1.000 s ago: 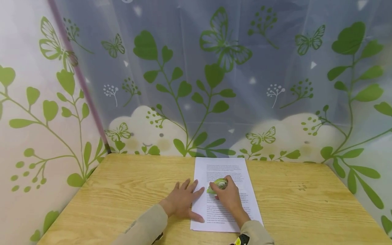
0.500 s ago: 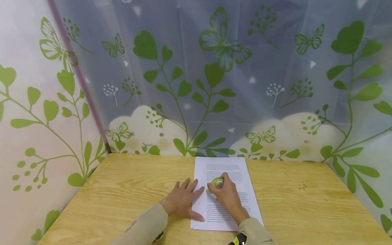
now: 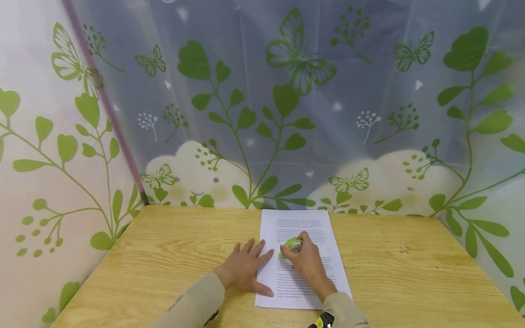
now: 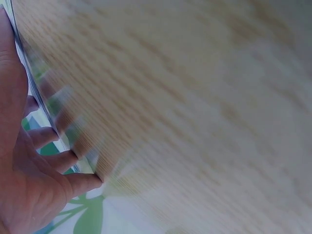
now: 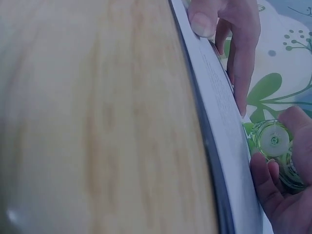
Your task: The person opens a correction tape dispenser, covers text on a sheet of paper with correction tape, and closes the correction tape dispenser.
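A pale sheet of printed paper (image 3: pixel 299 291) lies on the wooden table; seen from the side, it looks like a thin stack. My right hand (image 3: pixel 308 264) grips a green, see-through correction tape dispenser (image 3: pixel 294 244), its tip down on the sheet among the printed lines. In the right wrist view the round spools of the correction tape (image 5: pixel 274 140) show between thumb and fingers. My left hand (image 3: pixel 245 269) lies with fingers spread, pressing the sheet's left edge, partly on the table. Any tape laid under the tip is too small to make out.
The wooden table (image 3: pixel 180 246) extends to both sides of the paper. A printed curtain (image 3: pixel 246 150) with leaves and butterflies hangs along its far edge and at the sides. A small dark mark (image 3: pixel 404 249) is on the tabletop at right.
My right hand has shifted the correction tape slightly left, then slightly back right over the sheet. The left hand and the paper have stayed in place.
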### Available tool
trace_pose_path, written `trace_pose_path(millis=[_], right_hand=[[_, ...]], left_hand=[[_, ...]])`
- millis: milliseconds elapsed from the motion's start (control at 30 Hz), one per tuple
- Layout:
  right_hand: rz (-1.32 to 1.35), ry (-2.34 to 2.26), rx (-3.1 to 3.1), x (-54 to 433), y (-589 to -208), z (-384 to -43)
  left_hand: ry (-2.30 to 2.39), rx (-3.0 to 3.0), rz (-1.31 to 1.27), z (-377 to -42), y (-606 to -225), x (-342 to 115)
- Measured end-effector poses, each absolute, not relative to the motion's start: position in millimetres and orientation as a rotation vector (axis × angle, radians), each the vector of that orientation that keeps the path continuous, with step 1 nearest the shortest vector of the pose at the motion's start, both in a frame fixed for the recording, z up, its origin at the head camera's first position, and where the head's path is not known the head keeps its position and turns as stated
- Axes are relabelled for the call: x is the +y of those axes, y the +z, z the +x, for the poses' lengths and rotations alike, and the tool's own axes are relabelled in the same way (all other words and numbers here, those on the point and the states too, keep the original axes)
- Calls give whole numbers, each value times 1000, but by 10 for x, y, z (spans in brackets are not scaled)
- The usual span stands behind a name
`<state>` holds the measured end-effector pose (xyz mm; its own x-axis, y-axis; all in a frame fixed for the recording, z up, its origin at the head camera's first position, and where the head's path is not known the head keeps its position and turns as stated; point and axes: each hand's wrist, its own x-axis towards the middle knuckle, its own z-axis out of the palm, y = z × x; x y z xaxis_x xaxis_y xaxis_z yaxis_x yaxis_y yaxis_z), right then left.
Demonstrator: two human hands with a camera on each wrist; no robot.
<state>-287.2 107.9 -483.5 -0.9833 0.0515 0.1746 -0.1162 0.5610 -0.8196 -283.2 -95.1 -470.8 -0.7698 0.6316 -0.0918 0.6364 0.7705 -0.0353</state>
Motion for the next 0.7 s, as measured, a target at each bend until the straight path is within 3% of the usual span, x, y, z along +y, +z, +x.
trace_pose_path(millis=[700], right_hand=[[40, 1343, -2615, 1211, -4857, -2863]], left_hand=[[-72, 2867, 1008, -2842, -4701, -951]])
